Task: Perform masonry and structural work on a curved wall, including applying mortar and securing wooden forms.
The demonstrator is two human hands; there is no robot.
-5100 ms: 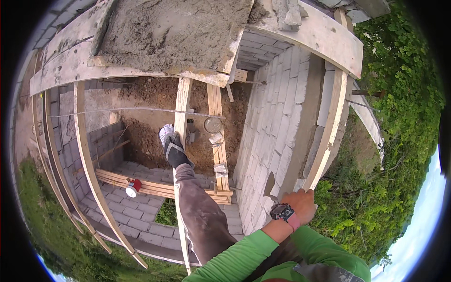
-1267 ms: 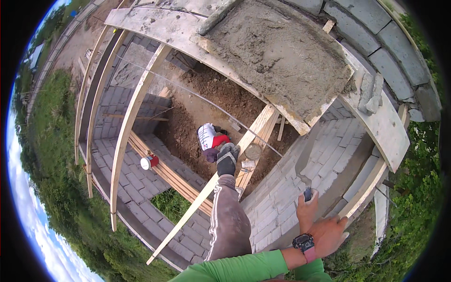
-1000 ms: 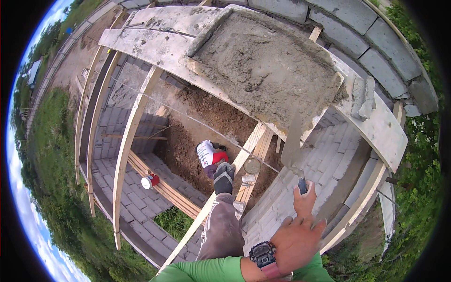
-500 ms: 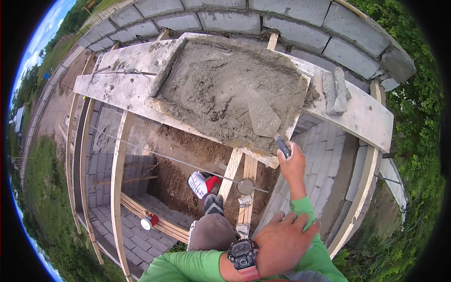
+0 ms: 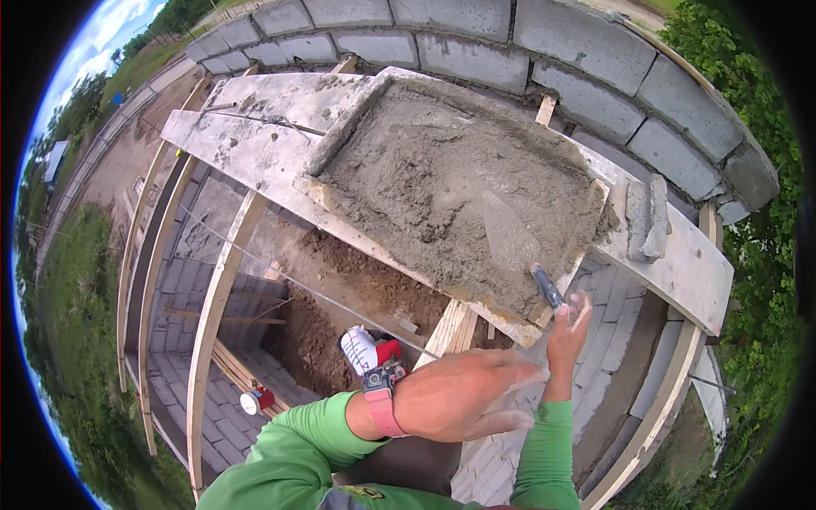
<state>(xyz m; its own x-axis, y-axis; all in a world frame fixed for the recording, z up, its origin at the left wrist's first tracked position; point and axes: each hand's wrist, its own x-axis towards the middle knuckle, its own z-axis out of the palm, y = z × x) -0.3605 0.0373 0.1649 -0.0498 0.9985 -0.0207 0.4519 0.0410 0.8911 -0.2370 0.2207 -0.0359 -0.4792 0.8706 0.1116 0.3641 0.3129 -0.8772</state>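
Note:
A trowel (image 5: 510, 234) lies with its blade flat on wet grey mortar (image 5: 416, 187) that fills a shallow mortar board (image 5: 348, 127). Its dark handle (image 5: 548, 285) sticks out toward me over the board's near right corner. Right at the handle's end is my right hand (image 5: 568, 331), fingers loosely apart and not wrapped round it. My left hand (image 5: 463, 395), with a watch (image 5: 382, 382) on the wrist, is stretched out in front of me beside the right forearm. Its fingers extend, slightly blurred, with nothing seen in them.
Planks (image 5: 246, 153) carry the board across timber supports (image 5: 217, 314). Concrete block pieces (image 5: 648, 217) rest on the right plank. A block wall (image 5: 467, 64) curves behind. Below lies a dirt pit with a white sack-like item (image 5: 359, 350); a thin metal rod (image 5: 314, 297) crosses above it.
My right hand has loosened from the trowel handle, and the trowel stays in the mortar. My left hand has turned and stretched out to the right. The whole view has shifted.

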